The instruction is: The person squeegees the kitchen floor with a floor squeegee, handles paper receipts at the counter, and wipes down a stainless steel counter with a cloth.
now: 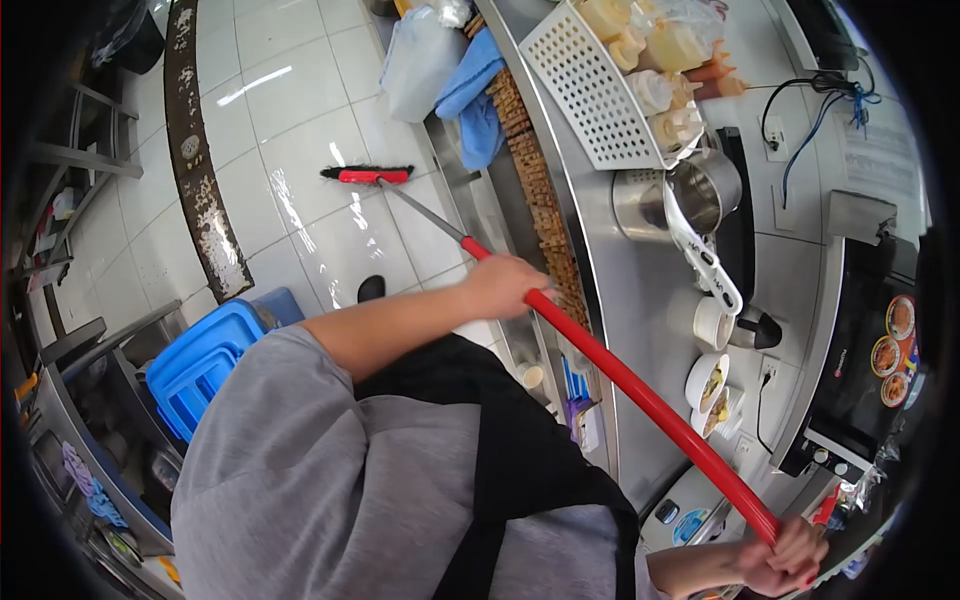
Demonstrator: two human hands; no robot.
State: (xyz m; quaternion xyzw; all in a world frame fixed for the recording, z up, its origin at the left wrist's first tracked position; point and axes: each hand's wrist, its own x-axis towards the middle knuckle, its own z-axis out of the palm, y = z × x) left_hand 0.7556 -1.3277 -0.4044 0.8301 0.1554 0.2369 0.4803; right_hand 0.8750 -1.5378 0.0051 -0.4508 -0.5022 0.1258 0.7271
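A broom with a red and grey handle (640, 390) runs slantwise across the view. Its red head with black bristles (372, 175) rests on the white tiled floor (310, 120). Around the middle of the red part, my left hand (505, 287) is closed. Near the handle's upper end, at lower right, my right hand (785, 560) is wrapped round it. A dark shoe tip (371, 288) shows on the tiles below the broom head.
On my right runs a steel counter (625, 300) with a white perforated basket (590, 85) of bottles, a metal pot (640, 200) and white bowls (705, 380). A blue lidded bin (205, 365) stands at left. A worn dark strip (205, 170) crosses the floor.
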